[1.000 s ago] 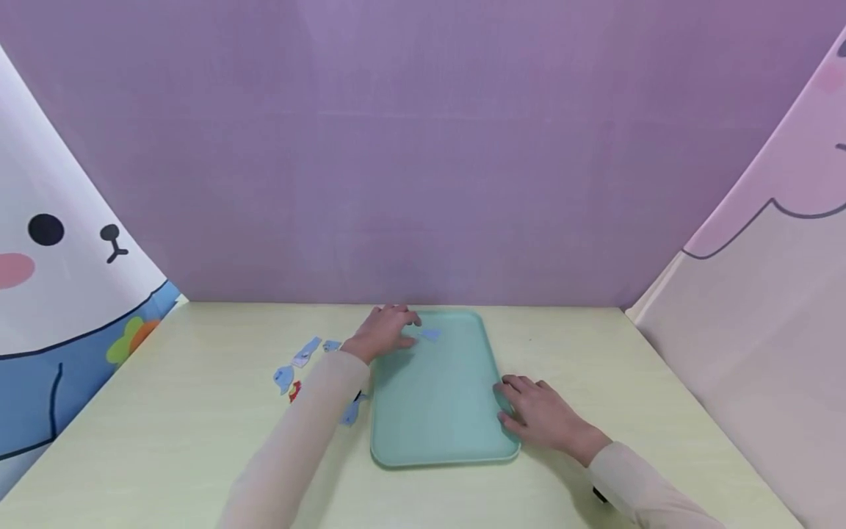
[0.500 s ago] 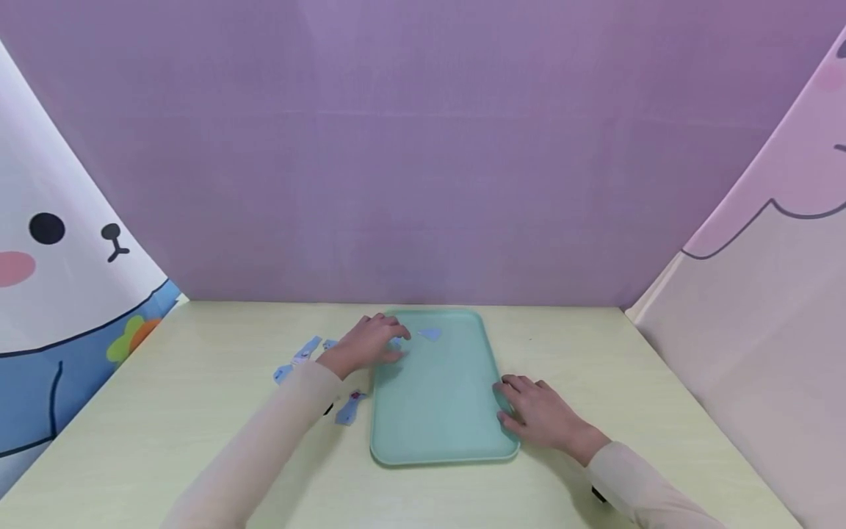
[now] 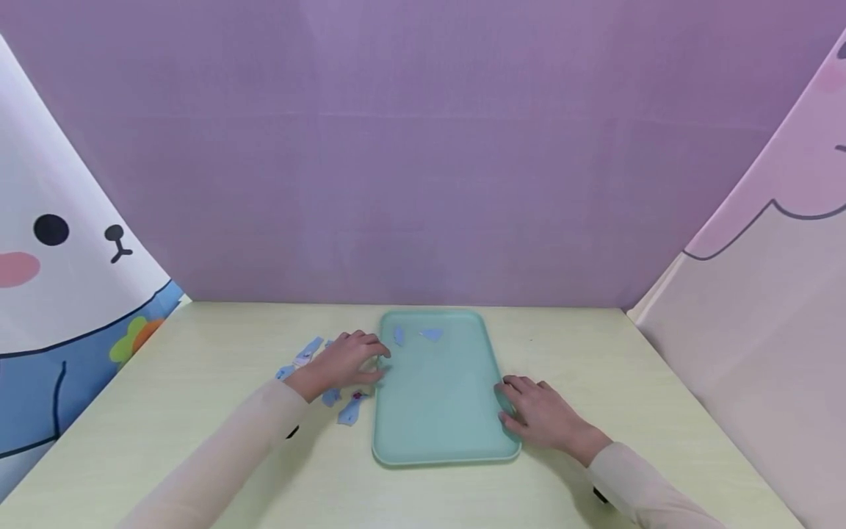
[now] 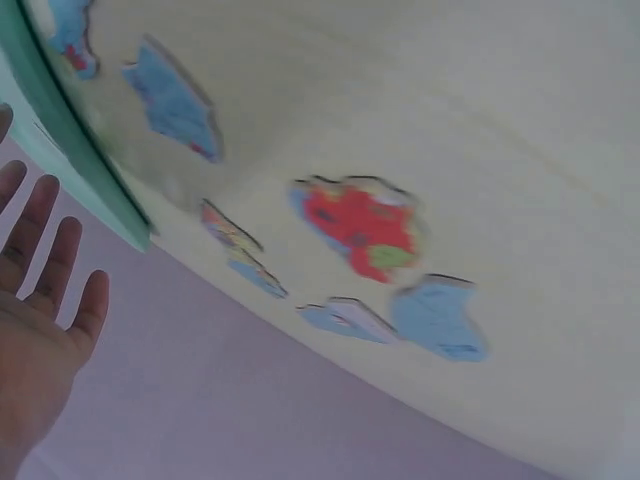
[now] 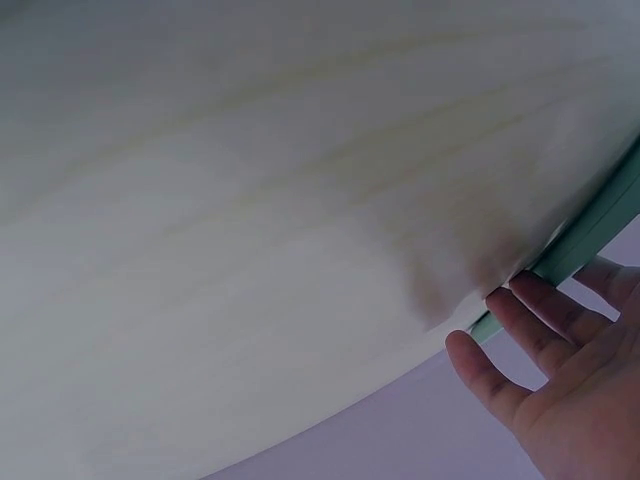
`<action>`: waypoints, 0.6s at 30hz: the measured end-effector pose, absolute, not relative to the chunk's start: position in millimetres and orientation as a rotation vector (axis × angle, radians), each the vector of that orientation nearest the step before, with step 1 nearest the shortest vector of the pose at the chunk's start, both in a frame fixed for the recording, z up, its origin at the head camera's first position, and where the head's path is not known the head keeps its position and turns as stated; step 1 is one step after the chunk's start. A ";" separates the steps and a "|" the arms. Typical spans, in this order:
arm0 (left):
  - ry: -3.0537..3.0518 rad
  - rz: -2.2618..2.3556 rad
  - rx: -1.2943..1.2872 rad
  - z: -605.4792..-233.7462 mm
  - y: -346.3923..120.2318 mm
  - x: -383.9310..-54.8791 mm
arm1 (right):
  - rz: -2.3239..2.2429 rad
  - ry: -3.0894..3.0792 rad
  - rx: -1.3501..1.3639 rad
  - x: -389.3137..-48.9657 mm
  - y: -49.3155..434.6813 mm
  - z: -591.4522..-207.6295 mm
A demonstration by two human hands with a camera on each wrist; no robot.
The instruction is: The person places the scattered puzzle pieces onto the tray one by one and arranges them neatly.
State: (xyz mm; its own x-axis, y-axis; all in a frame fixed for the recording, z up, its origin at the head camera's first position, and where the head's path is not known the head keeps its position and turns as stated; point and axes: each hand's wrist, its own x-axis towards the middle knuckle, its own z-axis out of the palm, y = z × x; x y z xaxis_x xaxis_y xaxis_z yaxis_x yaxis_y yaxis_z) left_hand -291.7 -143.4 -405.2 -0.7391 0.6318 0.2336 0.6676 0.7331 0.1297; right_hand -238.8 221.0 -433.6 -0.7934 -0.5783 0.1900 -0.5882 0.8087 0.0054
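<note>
A pale green tray [image 3: 441,411] lies on the table with two blue puzzle pieces at its far end, one near the left corner [image 3: 399,336] and another [image 3: 432,334] to its right. My left hand [image 3: 344,361] hovers by the tray's left edge with fingers spread and nothing in them. Beneath and around it lie several flat puzzle pieces, among them a red one [image 4: 365,228] and a blue one [image 4: 437,318]; the hand and forearm hide some in the head view. My right hand [image 3: 543,415] rests its loosely bent fingers on the tray's right rim.
The pale table [image 3: 595,353] meets a purple backdrop [image 3: 423,184] behind the tray. Cartoon-printed cloths stand at the left [image 3: 73,294] and right [image 3: 760,316]. One blue puzzle piece [image 3: 350,413] lies close to the tray's left side.
My left hand has drawn back leftward and toward me from the tray's far left corner, leaving a blue puzzle piece there. The right hand stays on the rim.
</note>
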 end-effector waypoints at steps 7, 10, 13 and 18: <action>-2.762 -0.301 -1.079 -411.8 -160.2 -278.4 | 0.089 -2.823 0.916 -237.5 219.5 -431.2; -2.765 -0.310 -1.100 -413.1 -165.8 -272.4 | 0.094 -2.831 0.915 -236.4 219.0 -429.7; -2.776 -0.324 -1.109 -414.6 -170.2 -267.1 | 0.098 -2.834 0.915 -235.7 218.7 -428.5; -2.768 -0.333 -1.133 -418.1 -177.0 -259.8 | 0.093 -2.830 0.916 -235.7 218.8 -428.6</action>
State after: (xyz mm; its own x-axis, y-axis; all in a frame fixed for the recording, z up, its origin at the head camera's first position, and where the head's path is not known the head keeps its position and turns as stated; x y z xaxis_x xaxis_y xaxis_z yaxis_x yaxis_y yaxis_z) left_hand -259.8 -177.0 -418.1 -0.7088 0.6752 0.2044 0.7044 0.6932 0.1529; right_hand -235.7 218.8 -428.6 -0.7980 -0.5765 0.1758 -0.5868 0.8097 -0.0082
